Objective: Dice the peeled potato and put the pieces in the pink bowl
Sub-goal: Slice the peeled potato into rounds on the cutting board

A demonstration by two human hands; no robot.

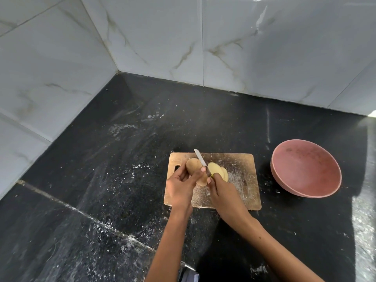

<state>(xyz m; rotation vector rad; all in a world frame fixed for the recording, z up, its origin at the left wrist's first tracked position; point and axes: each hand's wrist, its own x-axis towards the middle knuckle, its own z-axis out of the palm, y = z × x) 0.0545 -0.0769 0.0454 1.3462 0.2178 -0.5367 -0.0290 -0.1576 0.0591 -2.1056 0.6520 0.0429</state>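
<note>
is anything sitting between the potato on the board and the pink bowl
Nothing visible does. The peeled pale potato and its cut slices lie on the wooden cutting board; the round pink bowl stands to its right, with only bare black countertop between them.

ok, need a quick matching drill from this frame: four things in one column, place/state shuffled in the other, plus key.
Things:
1. pink bowl
2. knife
3. potato
4. cut slices

Place or state:
A. held in the left hand on the cutting board
B. lying on the board, right of the blade
C. empty, on the black counter right of the board
D. gripped by the right hand, blade between potato and slices

Pairs: 1-C, 2-D, 3-A, 4-B
</note>
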